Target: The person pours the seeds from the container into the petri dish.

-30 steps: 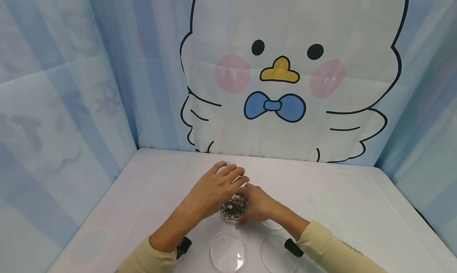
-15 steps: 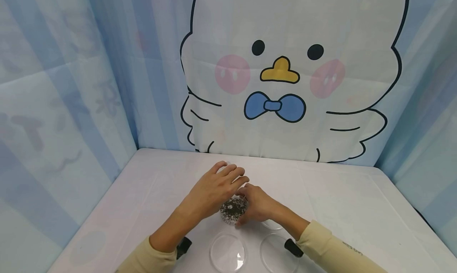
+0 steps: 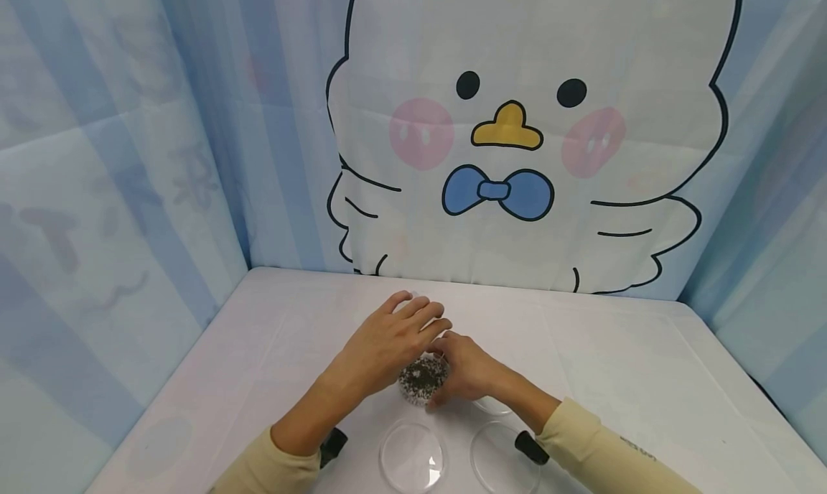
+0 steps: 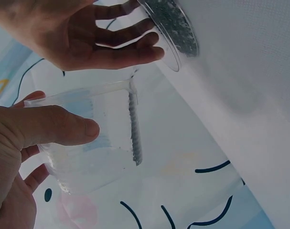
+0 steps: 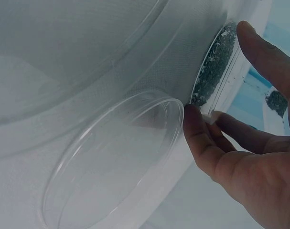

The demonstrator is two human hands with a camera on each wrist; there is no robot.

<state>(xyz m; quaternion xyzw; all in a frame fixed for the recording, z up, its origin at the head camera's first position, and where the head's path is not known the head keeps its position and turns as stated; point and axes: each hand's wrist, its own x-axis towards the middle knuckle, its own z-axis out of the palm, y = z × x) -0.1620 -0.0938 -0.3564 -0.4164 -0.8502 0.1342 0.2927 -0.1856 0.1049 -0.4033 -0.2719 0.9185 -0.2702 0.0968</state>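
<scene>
A shallow clear dish (image 3: 423,380) with dark and white granules lies near the middle of the table in the head view. My right hand (image 3: 466,367) holds it by the rim, with thumb and fingers on either side, as the right wrist view also shows. To its left and above is my left hand (image 3: 388,343), back of the hand up. In the left wrist view that hand grips a clear plastic container (image 4: 94,138), thumb across its side. A thin layer of grey granules runs along the container's bottom. From the head camera, my left hand mostly hides this container.
Nearer me on the white table (image 3: 633,379) lie a clear round dish (image 3: 412,458) and another clear round dish (image 3: 500,462). A further clear rim (image 3: 494,406) shows partly behind my right wrist. Curtains printed with a white cartoon bird (image 3: 510,243) stand behind the table.
</scene>
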